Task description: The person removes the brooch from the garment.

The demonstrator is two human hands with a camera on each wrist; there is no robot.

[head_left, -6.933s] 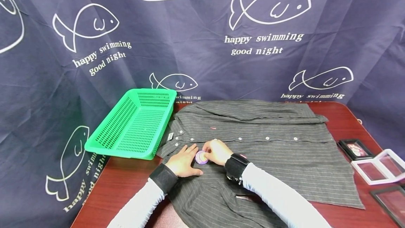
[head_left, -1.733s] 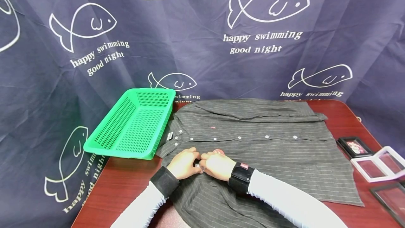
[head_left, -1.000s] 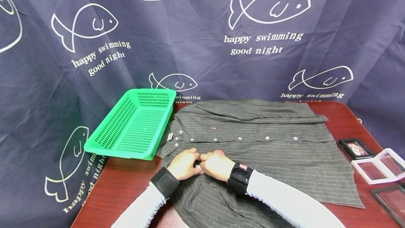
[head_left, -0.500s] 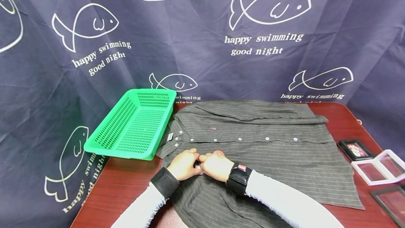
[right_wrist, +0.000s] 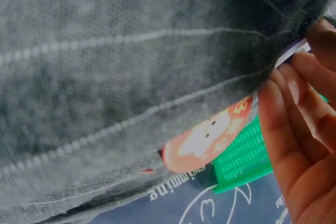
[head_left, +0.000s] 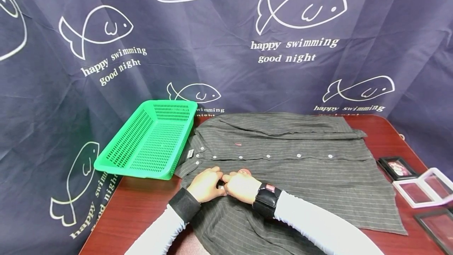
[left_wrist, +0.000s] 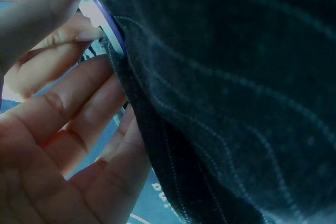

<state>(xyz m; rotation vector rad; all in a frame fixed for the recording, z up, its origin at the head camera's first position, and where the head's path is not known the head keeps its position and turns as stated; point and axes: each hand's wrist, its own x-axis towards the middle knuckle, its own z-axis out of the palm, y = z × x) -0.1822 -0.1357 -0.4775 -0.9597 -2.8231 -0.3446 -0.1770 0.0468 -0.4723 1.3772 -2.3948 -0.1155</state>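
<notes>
1. I'm watching the left hand (head_left: 204, 186) curling thumb and fingers, with little gap left, onto a purple-rimmed badge (left_wrist: 107, 22).
2. The right hand (head_left: 242, 187) is pinching that same badge, its fingertips meeting the left's.
3. The badge is sitting between both hands, edge-on in my left wrist view, against the striped shirt (head_left: 304, 180).
4. A red badge (head_left: 244, 172) is resting on the shirt, just beyond the right hand.
5. A white frame (head_left: 426, 189) is lying off its hem.
6. A green basket (head_left: 116, 165) is standing beside the collar; a curtain (head_left: 226, 23) is hanging behind.
</notes>
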